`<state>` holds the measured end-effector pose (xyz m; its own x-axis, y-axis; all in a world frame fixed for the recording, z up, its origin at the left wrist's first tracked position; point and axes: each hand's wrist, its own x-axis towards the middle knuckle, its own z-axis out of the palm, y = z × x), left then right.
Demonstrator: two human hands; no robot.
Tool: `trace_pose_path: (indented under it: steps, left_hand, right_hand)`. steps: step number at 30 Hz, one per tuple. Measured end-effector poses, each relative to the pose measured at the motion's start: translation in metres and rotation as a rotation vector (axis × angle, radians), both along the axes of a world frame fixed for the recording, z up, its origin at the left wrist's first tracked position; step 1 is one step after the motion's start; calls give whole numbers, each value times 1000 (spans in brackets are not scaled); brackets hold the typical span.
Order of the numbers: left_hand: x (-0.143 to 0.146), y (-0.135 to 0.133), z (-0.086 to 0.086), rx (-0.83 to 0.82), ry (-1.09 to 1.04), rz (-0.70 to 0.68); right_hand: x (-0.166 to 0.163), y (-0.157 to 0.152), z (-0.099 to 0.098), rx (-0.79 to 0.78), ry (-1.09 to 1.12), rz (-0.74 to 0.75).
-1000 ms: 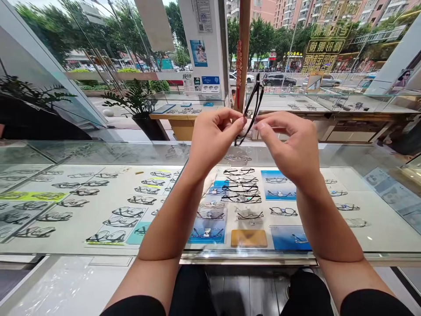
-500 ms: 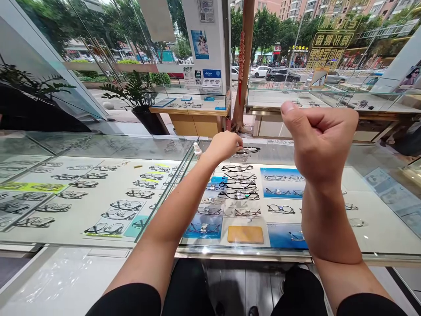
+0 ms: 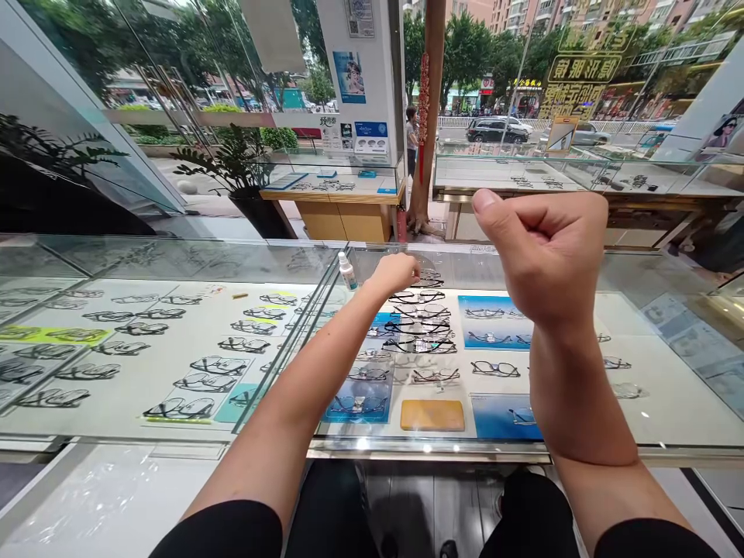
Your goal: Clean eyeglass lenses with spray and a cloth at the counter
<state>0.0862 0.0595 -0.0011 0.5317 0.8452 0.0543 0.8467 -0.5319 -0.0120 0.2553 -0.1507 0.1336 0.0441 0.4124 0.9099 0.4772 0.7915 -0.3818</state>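
Observation:
My left hand (image 3: 396, 272) reaches over the glass counter (image 3: 372, 447) with its fingers curled in a pinch. At its fingertips is a dark-framed pair of eyeglasses (image 3: 431, 279), partly hidden by the hand. Closer to me, several eyeglasses (image 3: 419, 327) lie in a column on the glass. A small white spray bottle (image 3: 346, 271) stands left of that hand. Raised over the right part of the counter, my right hand (image 3: 549, 260) makes a fist, thumb toward the left. Nothing shows in it.
Inside the counter lie more eyeglasses (image 3: 496, 368), blue display cards (image 3: 488, 301) and an orange-yellow case (image 3: 433, 415). A potted plant (image 3: 238, 174), a wooden cabinet (image 3: 342, 220) and another glass showcase (image 3: 494, 172) stand beyond. A person (image 3: 412, 139) is outside.
My left hand has come down and nearer, and the eyeglasses at its fingertips have shifted the same way. My right fist has moved slightly left. A person has appeared outside.

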Motion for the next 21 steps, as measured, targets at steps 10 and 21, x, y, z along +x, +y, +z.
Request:
trace_pose_path:
  steps: [10, 21]
  left_hand:
    - [0, 0, -6, -33, 9, 12]
    - [-8, 8, -7, 1, -75, -17]
  right_hand:
    - [-1, -3, 1, -80, -11, -24]
    - [-1, -4, 2, -83, -17, -27]
